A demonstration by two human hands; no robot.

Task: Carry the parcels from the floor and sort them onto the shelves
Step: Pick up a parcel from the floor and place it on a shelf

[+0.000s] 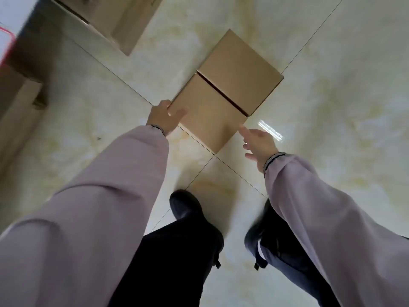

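A brown cardboard parcel [225, 91] lies flat on the glossy tiled floor in front of me, its two top flaps meeting at a dark seam. My left hand [164, 116] rests against its near-left corner, thumb on top and fingers down the side. My right hand [259, 141] hovers open just off the near-right edge, one fingertip almost touching the box. Both arms wear lilac sleeves.
Another cardboard box [115, 16] stands on the floor at the upper left. More cardboard [20, 107] lies blurred along the left edge, with a red line at the far left. My two dark shoes [188, 209] stand on the pale marbled floor [332, 107] below the parcel.
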